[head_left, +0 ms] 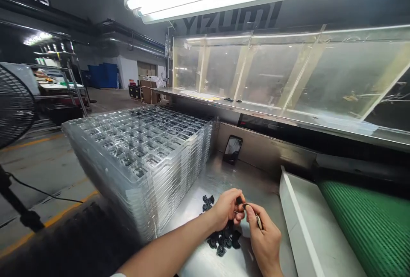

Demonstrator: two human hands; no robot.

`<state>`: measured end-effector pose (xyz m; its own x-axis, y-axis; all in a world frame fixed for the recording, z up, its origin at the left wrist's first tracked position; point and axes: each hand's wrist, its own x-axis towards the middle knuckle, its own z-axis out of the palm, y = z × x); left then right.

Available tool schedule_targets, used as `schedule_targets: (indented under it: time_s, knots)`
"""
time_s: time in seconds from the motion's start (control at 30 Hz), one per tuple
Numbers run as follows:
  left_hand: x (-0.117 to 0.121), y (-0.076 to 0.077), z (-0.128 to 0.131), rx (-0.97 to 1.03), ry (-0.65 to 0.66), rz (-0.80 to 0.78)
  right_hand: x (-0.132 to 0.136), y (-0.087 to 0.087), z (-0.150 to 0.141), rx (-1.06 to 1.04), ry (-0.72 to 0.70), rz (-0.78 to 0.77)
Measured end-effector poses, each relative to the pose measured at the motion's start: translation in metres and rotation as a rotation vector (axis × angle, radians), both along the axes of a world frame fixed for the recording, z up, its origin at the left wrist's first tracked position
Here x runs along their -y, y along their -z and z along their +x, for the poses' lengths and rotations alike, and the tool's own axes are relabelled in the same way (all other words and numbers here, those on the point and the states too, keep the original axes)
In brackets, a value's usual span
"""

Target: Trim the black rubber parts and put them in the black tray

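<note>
My left hand (228, 208) is closed, pinching a small black plastic part (239, 200) above the metal worktop (246, 179). Close against it, my right hand (265, 235) is shut around a slim tool with a brass-coloured handle (259, 221). Its tip meets the black part near my fingertips, too small to make out. Beneath my hands lies a loose pile of black round plastic parts (221, 241). A smaller group of the same parts (208, 201) sits left of my left hand, partly hidden by my forearm.
A tall stack of clear compartment trays (173, 183) stands at the left. A phone (233, 149) leans against the metal back wall. On the right, a white sloping chute (301, 217) adjoins a green conveyor belt (368, 217). A shelf (256, 108) runs behind, and a fan (14, 106) stands far left.
</note>
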<state>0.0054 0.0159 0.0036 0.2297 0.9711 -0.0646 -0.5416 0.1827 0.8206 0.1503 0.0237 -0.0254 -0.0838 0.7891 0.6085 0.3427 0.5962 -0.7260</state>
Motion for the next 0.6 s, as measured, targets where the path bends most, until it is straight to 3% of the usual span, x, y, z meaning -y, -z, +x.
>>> schedule_targets:
  time_s: [0.17, 0.33, 0.6]
  knots:
    - [0.002, -0.002, 0.0, -0.024, 0.072, -0.039, -0.006, 0.004, 0.003, -0.026, 0.086, -0.009]
    - [-0.002, 0.002, -0.005, 0.006, 0.161, -0.073, -0.012, 0.006, 0.001, 0.007, 0.047, -0.04]
    - [-0.009, 0.009, -0.012, 0.076, 0.217, 0.037, -0.018, 0.009, -0.002, 0.039, 0.024, 0.037]
